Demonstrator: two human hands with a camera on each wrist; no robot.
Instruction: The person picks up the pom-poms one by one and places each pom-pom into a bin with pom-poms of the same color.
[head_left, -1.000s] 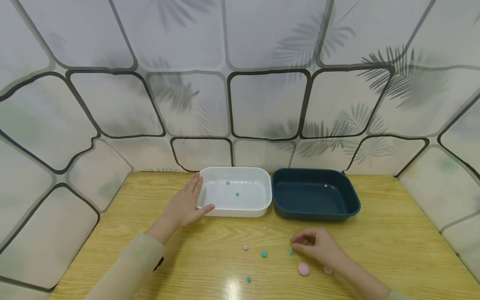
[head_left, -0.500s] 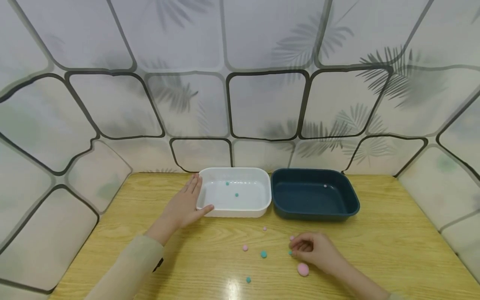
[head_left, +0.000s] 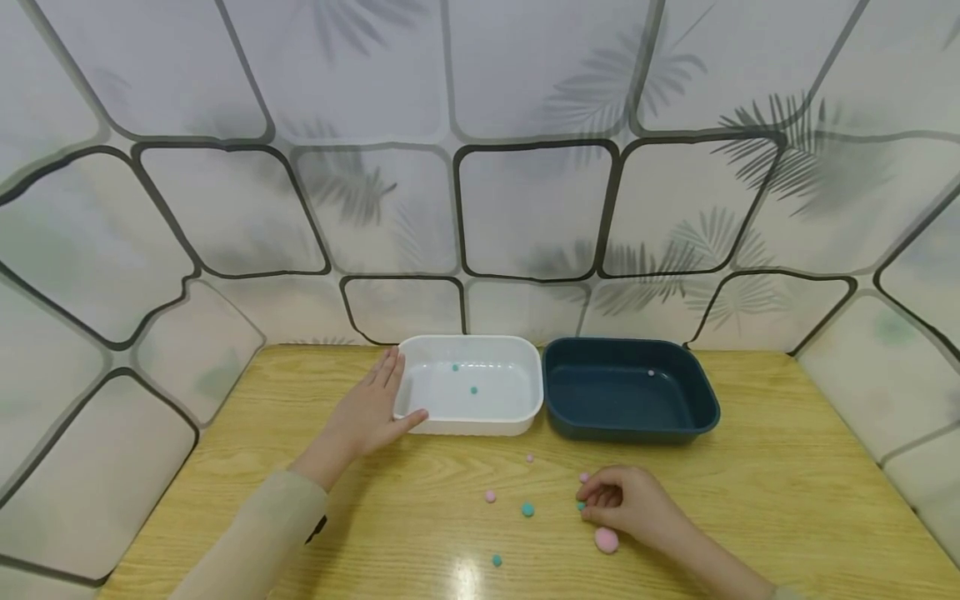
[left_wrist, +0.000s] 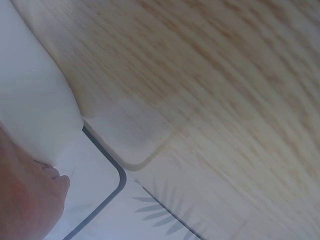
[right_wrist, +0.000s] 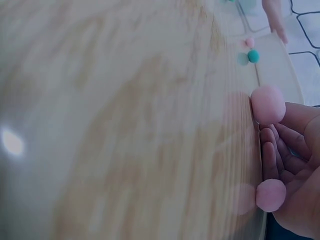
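"Teal ball (head_left: pixel 581 507) first: where does it lie from the right hand (head_left: pixel 628 502)?"

"At 9 o'clock, right at the fingertips, taking 12 as away from the person. The grip looks to be pinching it between thumb and forefinger. Whether it has left the surface (head_left: pixel 795 442) cannot be told."

"Any long axis to mind?"

"None; it looks round. The 2 trays run lengthwise from 9 to 3 o'clock, side by side: the dark blue tray (head_left: pixel 630 433) at 12 o'clock from that hand, the white tray (head_left: pixel 472 427) near 10."

"And the nearer hand?"

"The right, clearly. The left hand (head_left: pixel 366 415) is well apart, its fingers straight along the white tray's 9 o'clock rim, clenched on nothing."

"Now the count."

"Teal: 3 outside the trays, the pinched ball included, with a larger ball (head_left: pixel 528 509) at 9 o'clock from the hand and a lone ball (head_left: pixel 497 561) at 8. Another 2 teal balls (head_left: pixel 474 390) lie in the white tray."

"Pink?"

"On the surface, 5: 3 small pink balls (head_left: pixel 491 497) between 9 and 10 o'clock, a big pink ball (head_left: pixel 606 541) at 7, and a second big pink ball (right_wrist: pixel 270 195), shown only by the right wrist view. The dark blue tray holds 1 tiny pale ball (head_left: pixel 651 373)."
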